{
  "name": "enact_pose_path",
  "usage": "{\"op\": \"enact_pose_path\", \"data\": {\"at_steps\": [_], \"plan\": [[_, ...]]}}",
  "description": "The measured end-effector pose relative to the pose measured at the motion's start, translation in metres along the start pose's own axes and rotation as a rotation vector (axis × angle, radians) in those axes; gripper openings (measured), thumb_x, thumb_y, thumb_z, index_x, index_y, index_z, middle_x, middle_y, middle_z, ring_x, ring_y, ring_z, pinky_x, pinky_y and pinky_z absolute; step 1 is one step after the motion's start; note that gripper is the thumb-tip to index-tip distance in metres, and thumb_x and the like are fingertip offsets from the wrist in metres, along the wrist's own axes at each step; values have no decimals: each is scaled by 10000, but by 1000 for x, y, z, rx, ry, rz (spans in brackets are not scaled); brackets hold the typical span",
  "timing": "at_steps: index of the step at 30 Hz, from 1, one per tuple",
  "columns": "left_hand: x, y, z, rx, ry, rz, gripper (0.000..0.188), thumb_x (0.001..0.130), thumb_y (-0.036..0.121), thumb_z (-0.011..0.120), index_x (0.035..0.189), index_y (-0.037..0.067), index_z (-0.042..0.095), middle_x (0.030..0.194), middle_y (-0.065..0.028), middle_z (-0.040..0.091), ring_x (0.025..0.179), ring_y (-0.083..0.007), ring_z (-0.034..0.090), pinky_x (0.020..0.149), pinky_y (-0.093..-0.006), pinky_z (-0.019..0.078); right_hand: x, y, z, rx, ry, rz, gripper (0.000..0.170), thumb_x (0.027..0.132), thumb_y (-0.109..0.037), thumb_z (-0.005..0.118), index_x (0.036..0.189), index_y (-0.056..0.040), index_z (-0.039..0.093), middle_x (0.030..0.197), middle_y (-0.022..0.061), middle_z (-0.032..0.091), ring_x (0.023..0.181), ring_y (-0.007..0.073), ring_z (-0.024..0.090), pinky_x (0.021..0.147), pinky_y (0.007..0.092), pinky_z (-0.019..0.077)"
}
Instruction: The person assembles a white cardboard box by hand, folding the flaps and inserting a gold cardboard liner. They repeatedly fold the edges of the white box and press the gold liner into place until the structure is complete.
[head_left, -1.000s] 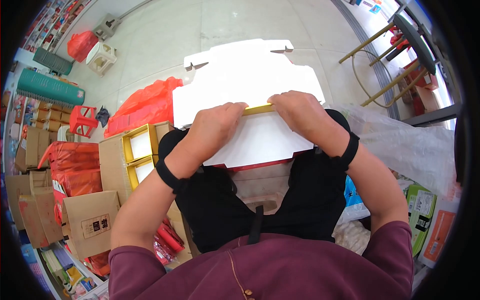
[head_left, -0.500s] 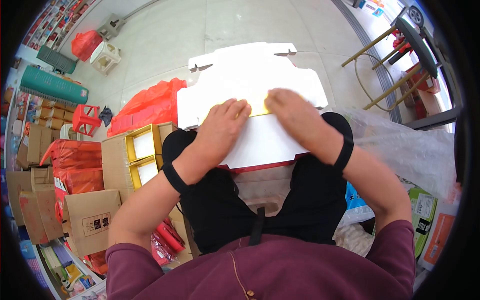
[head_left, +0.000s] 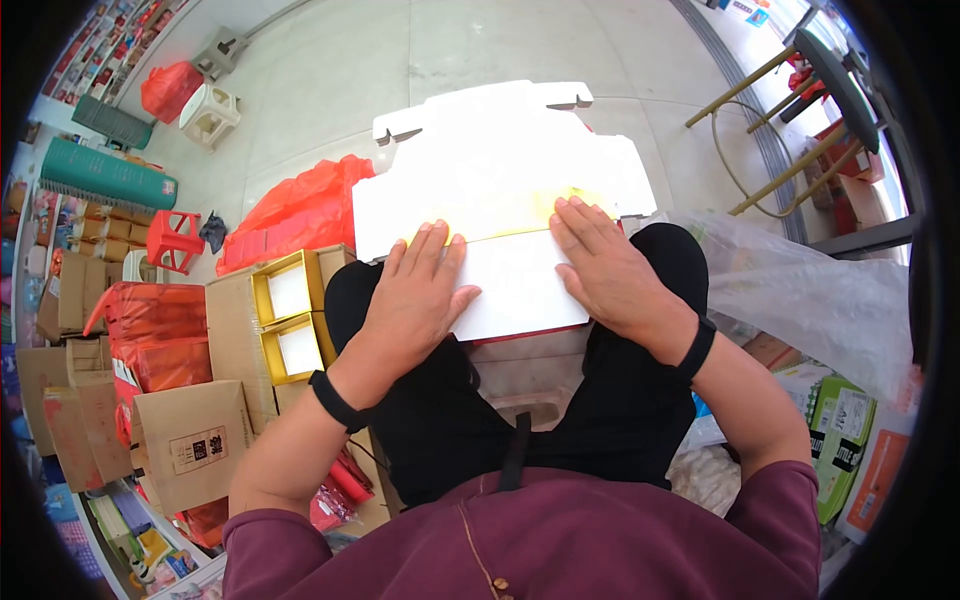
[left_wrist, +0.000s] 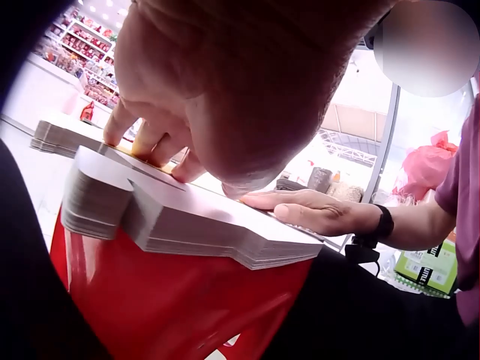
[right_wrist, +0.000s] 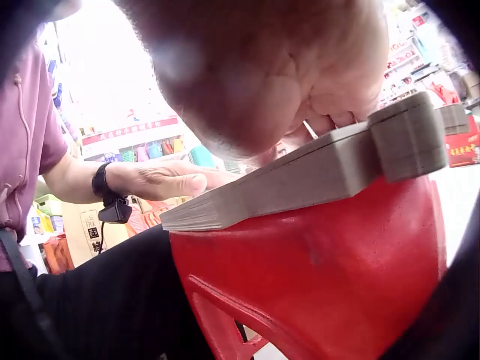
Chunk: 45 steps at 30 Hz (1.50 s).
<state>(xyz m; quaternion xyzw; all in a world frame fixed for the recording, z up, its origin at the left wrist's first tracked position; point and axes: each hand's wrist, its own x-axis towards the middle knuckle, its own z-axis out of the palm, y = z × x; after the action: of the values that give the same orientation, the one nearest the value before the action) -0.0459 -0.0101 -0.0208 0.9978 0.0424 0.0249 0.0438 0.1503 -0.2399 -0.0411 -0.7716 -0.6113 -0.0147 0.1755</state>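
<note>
A stack of white die-cut card sheets (head_left: 490, 150) lies across a red plastic stool (left_wrist: 187, 300), between the person's knees. Both hands lie palm down on it with fingers extended. The left hand (head_left: 415, 295) rests on the left of the near part, its fingertips at a yellow strip (head_left: 510, 218) along a crease. On the right, the right hand (head_left: 615, 275) rests with its fingertips at the same strip. In the left wrist view the layered edges of the sheets show beneath the left palm.
Two yellow-rimmed trays (head_left: 292, 290) sit on a cardboard box at the left, near red plastic-wrapped packs (head_left: 285, 215). An opened brown carton (head_left: 195, 440) stands lower left. Clear plastic sheeting (head_left: 800, 290) and a green package (head_left: 842, 430) are at the right; a stool with metal legs (head_left: 770, 190) stands beyond.
Both hands have moved apart and toward the body, going from fingers bent at a raised yellow edge to lying flat. The yellow-edged strip now lies flatter against the white card.
</note>
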Motion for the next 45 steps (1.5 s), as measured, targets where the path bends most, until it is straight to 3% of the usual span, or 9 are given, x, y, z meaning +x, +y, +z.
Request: {"op": "enact_pose_path", "data": {"at_steps": [5,9,13,20,26,30,36,41,45], "plan": [[-12,-16,4,-25,55,-29,589,1084,368,625,1513,-26,533,1607,-259,495,1494,-430,481,1234,-494,403,-12,8,-12,-8,22,66,542,1025,-174,650,1458,128,529,1573,289,500,1515,421,448,1292,485,345],[18,-17,-46,-212,-273,-241,504,1050,290,684,1425,-30,579,1537,-237,562,1409,-415,546,1163,-499,459,-16,12,-10,51,64,93,510,1028,-171,648,1435,119,545,1568,288,503,1499,428,462,1277,476,366],[41,-20,-31,-60,135,52,550,978,198,753,1445,-15,557,1402,-202,623,1316,-392,584,1116,-465,478,-16,15,-8,85,87,90,484,1036,-178,642,1423,100,559,1550,275,524,1482,425,482,1266,466,379],[70,-10,-19,-262,52,-34,272,981,96,709,1245,39,675,1095,-146,642,1049,-346,645,904,-442,546,-24,30,-30,94,239,156,652,898,-58,742,1503,24,513,1529,244,546,1432,405,532,1218,457,436],[55,-14,-43,-286,287,196,193,921,-33,725,1092,52,703,989,-102,644,962,-320,640,818,-424,526,-33,66,-45,32,293,198,833,819,-32,787,1582,-82,459,1552,185,545,1417,381,546,1201,451,453],[40,-22,-64,-198,418,342,282,860,-80,740,1084,84,691,1010,-84,645,971,-305,640,853,-442,522,-30,59,-54,-6,445,122,578,808,-10,790,1371,-78,676,1404,147,664,1334,366,611,1125,444,511],[43,-55,-66,-35,595,395,300,835,-79,718,1067,102,663,1061,-95,658,1075,-325,659,1053,-481,538,-35,17,-78,-71,473,-216,273,805,-24,766,1076,-56,756,1090,113,715,1025,324,710,902,432,587],[82,-74,-55,-52,651,333,311,837,-107,660,1081,85,669,1169,-120,700,1196,-356,668,1135,-515,509,-25,-69,-55,84,286,-318,279,851,-80,687,1125,-40,722,992,62,642,928,236,657,799,365,548],[85,-47,-50,-286,280,306,301,923,-100,606,1156,75,682,1238,-124,700,1333,-358,624,1218,-457,452,-13,-70,-5,143,135,-216,245,828,-90,719,1070,-57,694,931,69,584,888,252,604,778,368,507]]}}
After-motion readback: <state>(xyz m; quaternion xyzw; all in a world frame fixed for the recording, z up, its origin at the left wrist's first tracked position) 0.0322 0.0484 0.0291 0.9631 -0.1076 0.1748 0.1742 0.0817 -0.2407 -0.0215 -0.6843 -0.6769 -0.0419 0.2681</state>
